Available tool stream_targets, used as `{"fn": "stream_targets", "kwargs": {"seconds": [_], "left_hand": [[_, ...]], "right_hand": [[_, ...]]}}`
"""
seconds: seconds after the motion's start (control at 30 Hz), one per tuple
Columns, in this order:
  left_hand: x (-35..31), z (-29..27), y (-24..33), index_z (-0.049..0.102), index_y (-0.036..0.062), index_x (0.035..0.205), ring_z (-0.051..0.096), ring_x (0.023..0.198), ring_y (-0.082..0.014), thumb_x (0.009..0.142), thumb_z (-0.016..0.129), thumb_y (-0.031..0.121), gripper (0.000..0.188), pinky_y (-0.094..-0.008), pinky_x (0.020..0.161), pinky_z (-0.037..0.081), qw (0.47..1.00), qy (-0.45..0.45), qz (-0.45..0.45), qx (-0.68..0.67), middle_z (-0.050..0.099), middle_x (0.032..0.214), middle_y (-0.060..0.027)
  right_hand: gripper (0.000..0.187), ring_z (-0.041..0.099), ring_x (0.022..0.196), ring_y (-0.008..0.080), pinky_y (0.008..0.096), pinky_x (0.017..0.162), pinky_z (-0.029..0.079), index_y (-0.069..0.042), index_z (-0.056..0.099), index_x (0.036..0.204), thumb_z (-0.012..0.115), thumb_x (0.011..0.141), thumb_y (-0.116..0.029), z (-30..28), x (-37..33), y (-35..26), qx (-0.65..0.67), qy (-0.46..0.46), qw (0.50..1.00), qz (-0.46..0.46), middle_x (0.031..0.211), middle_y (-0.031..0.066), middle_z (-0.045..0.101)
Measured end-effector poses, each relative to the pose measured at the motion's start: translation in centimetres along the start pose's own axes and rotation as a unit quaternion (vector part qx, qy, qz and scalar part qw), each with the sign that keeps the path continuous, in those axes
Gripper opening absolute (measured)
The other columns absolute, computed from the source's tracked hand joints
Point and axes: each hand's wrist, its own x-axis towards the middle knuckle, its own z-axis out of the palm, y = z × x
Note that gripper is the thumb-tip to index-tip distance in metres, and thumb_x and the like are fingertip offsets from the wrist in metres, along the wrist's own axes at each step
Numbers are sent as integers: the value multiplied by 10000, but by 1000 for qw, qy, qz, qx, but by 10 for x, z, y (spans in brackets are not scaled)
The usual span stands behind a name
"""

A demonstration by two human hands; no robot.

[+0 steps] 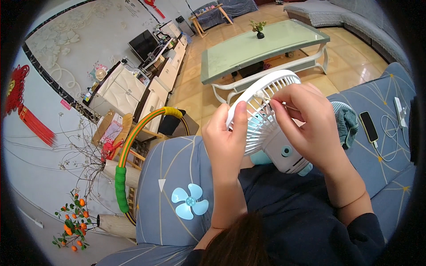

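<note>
1. I am wiping the slats of the white fan grille point(262, 111); I judge the cleaning is under way, with the light-blue blade point(190, 201) lying off on the sofa point(164, 168) below my left hand point(226, 142).
2. My left hand clamps the grille's rim, thumb on its front.
3. My right hand point(310, 124) pinches a cotton swab point(262, 94) between thumb and forefinger.
4. Next calls for sliding the tip along each slot.
5. The grille faces left; the fan's long axis runs down toward my lap.
</note>
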Motion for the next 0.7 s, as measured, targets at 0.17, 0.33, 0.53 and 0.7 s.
{"fn": "stream_targets", "kwargs": {"seconds": [0.17,0.33,0.53,0.7], "left_hand": [[-2,2,2,372,3,604,308,511,-82,848,603,194,386,-268,437,292,1000,-4,0,6,382,510,-51],[-1,2,4,383,-2,613,318,504,-103,849,598,199,378,-273,443,301,1000,-2,12,22,392,516,-68],[-1,3,5,386,-3,614,325,505,-107,850,594,197,373,-278,448,307,999,-2,18,45,400,519,-74],[-1,3,6,386,-4,615,323,507,-109,852,591,195,371,-281,450,309,1000,4,10,28,408,518,-85]], "right_hand": [[110,495,597,289,372,567,393,-27,507,750,613,727,-39,1,-1,1,-36,-7,999,-22,621,105,499],[78,493,613,264,325,556,390,3,540,738,614,727,22,-1,1,-7,-32,-24,999,-13,662,105,526],[114,491,572,286,375,561,384,-30,493,719,606,723,-34,4,0,4,0,-3,1000,-28,587,104,478],[115,492,551,265,360,565,386,-42,495,716,609,718,-39,1,3,1,-76,9,995,-58,567,83,467]]}}
